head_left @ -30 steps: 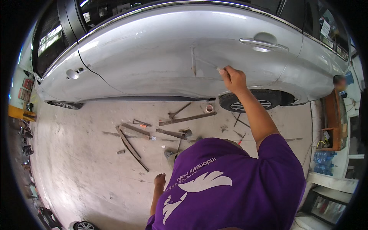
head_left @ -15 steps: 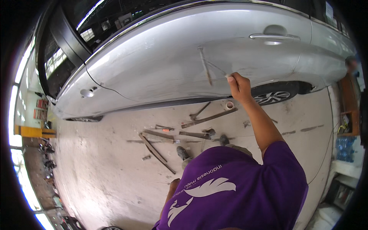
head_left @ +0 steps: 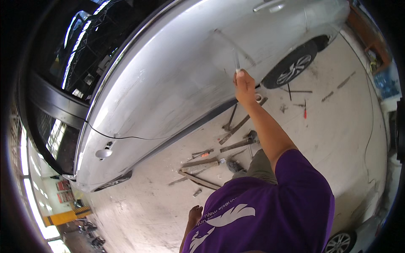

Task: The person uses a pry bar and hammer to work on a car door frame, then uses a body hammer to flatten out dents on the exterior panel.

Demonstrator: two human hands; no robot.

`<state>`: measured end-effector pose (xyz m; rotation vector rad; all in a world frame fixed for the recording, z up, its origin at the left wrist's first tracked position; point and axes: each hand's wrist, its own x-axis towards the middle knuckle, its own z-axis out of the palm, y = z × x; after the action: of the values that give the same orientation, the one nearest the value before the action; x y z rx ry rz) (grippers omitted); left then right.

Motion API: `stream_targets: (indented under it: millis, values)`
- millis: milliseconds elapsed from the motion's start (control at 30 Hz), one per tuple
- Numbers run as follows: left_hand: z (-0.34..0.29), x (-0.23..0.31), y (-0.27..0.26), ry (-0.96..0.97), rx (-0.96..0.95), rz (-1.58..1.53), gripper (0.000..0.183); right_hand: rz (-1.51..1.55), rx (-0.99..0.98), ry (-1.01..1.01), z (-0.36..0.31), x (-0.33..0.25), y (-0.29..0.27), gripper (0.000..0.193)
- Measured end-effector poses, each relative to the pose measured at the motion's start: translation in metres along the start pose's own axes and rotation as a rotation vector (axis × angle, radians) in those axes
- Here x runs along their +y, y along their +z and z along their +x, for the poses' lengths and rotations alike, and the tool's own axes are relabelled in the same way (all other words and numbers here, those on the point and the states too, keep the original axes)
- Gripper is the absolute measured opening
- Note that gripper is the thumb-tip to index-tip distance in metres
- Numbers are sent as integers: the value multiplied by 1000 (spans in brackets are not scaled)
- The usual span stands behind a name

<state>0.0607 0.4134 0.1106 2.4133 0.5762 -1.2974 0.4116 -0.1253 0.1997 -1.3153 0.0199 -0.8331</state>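
Observation:
My right hand (head_left: 244,84) is closed round the handle end of a body hammer. The long thin head of the hammer (head_left: 237,50) lies crosswise to its shaft, smeared by motion, in front of a silver car door (head_left: 177,71). I cannot tell whether it touches the panel. Dull, scuffed patches show on the door around it. My left hand (head_left: 195,213) hangs low beside my body, small in view, its fingers loosely apart and nothing seen in it.
Several metal bars and hand tools (head_left: 200,166) lie on the floor by my feet, with a roll of tape (head_left: 258,97) beside the sill. A red-handled tool (head_left: 305,113) lies near the car's wheel (head_left: 291,69). A cable (head_left: 370,139) runs along the right.
My view has turned, so the car now slants up to the right. The hammer has swung and its head is blurred. My left hand shows more.

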Motion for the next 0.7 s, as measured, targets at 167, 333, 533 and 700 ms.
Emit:
stream_targets:
  millis: [167,333,533,700]
  values:
    - [28,-77,-43,197,70,231,56,122,44,107,-23,-4,43,53]
    - [30,-29,-71,208,102,148,55,626,386,188,-11,-17,68,48]
    - [22,-10,-86,259,51,131,53,481,364,170,-16,0,109,46]
    - [13,-30,-98,141,24,46,49,307,445,215,-13,-2,116,48]
